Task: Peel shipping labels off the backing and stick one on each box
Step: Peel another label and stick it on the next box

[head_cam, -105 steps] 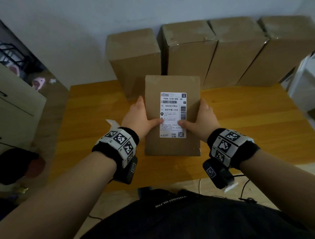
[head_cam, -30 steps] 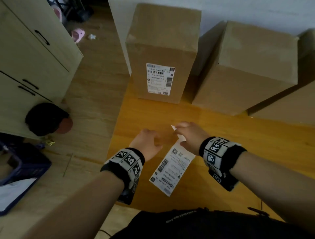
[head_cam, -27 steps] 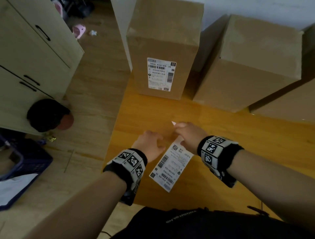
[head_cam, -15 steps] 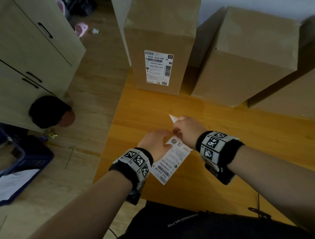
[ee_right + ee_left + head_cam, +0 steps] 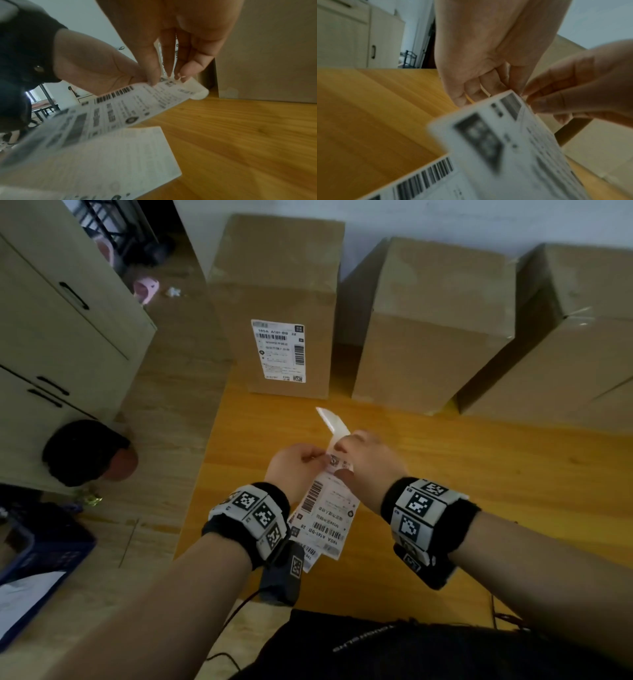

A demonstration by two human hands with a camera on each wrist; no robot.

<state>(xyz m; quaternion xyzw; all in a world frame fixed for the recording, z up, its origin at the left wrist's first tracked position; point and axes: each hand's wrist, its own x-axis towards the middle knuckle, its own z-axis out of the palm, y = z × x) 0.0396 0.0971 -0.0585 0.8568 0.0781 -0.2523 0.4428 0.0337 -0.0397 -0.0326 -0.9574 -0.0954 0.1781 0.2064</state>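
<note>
Over the wooden table [image 5: 479, 474], both hands hold a strip of printed shipping labels [image 5: 330, 508]. My left hand [image 5: 317, 457] pinches the strip's top left corner [image 5: 513, 94]. My right hand [image 5: 342, 460] pinches the top end, where a blank white backing flap [image 5: 332, 421] sticks up and curls away [image 5: 197, 89]. A second label [image 5: 102, 162] hangs below the first. At the table's back left stands a cardboard box [image 5: 277, 268] with a label [image 5: 279, 350] stuck on its front. Two plain boxes [image 5: 435, 330] [image 5: 565, 337] stand to its right.
The table's left edge [image 5: 202, 481] drops to a wooden floor. A cream cabinet [image 5: 51, 337] stands at the left, with a dark round object [image 5: 85, 453] at its foot and a blue crate [image 5: 34, 559] nearby. A cable [image 5: 236, 611] hangs from my left wrist.
The label strip lay on the table a second ago; both hands have lifted its top end. The white flap at the right hand now stands out longer.
</note>
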